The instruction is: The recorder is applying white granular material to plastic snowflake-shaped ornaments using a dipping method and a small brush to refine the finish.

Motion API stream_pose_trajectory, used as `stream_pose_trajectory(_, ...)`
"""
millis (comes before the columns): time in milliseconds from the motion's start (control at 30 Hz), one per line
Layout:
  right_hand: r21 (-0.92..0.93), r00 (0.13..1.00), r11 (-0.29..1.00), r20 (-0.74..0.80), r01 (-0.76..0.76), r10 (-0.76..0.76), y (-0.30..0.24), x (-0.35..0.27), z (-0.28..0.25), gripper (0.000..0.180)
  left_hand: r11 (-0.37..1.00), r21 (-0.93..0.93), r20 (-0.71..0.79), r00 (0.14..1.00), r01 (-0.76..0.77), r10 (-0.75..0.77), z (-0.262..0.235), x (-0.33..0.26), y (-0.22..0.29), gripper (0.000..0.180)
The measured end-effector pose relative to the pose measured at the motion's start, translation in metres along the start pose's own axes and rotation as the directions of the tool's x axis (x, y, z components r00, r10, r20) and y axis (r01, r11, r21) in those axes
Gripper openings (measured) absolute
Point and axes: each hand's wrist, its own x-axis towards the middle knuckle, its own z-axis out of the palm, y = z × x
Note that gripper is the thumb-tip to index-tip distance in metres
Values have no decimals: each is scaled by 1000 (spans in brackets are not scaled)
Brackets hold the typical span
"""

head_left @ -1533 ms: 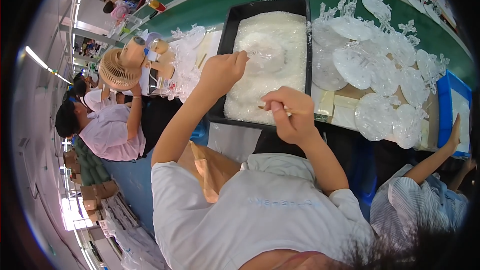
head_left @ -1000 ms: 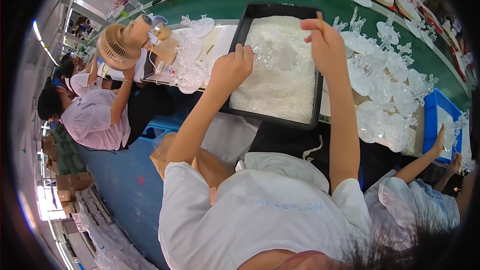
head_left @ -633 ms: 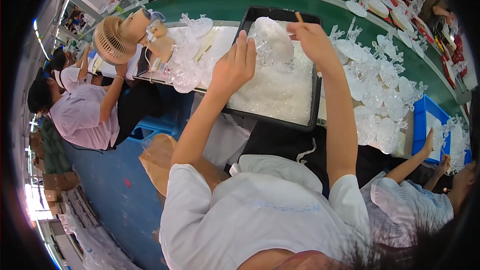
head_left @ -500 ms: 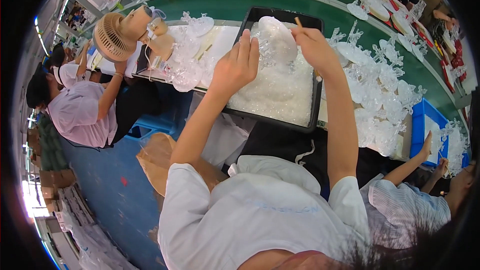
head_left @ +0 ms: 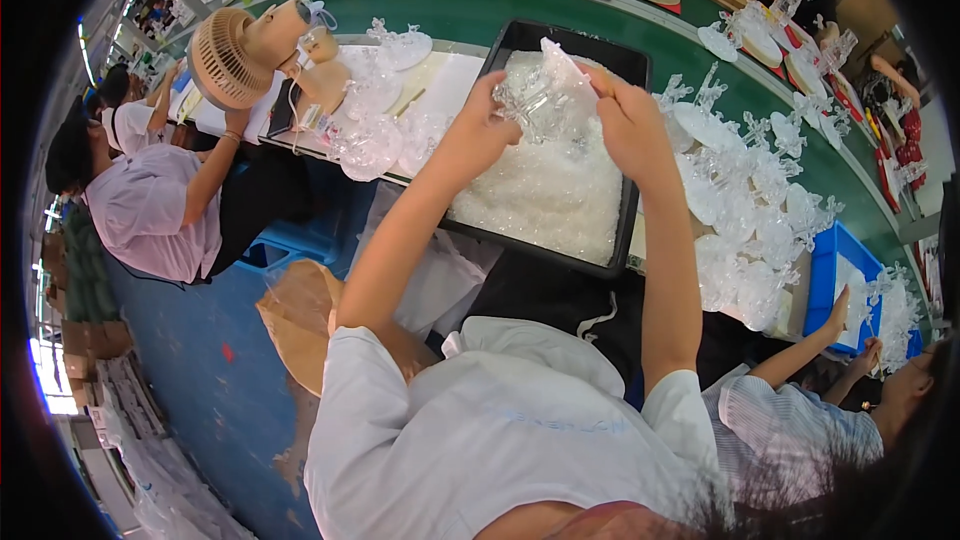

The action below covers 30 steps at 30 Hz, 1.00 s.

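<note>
A clear plastic ornament with a white round base (head_left: pixel 568 80) is tilted above a black tray (head_left: pixel 630 230) of loose white, glittery granules (head_left: pixel 545 205). My left hand (head_left: pixel 478 135) is closed on the clear part of the ornament, thumb and fingers bent around it. At the right edge of the base is my right hand (head_left: pixel 632 120), its fingers pressed together. The thin wooden stick that it held a moment ago is now hidden by the fingers. Part of the ornament is covered with granules or blurred, so its exact shape cannot be made out.
Many similar clear ornaments (head_left: pixel 740 210) are heaped right of the tray, and more (head_left: pixel 375 130) lie left. A beige fan (head_left: pixel 228 58) stands at the left, near a seated person (head_left: pixel 155 200). At right, a co-worker's hands work beside a blue bin (head_left: pixel 828 252). A green surface (head_left: pixel 430 5) runs behind.
The ornament has turned so its white base, earlier facing up, is now steeply tilted. My left fingers have gone from stretched to bent round it. My right hand has moved slightly lower.
</note>
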Motion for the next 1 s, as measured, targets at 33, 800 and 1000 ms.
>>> stream_pose_trajectory(33,-2,1000,1000,1,0,0,-1,-3,3,43,1000,-2,0,1000,-1,1,2,-1,3,67)
stream_pose_trajectory(800,-59,994,993,-35,103,-105,27,-11,5,65,819,414,-124,867,-396,482,16,-8,4,28)
stream_pose_trajectory(1000,-63,932,997,-356,50,-69,37,-5,-2,65,859,281,-134,868,-429,478,15,-4,-6,30)
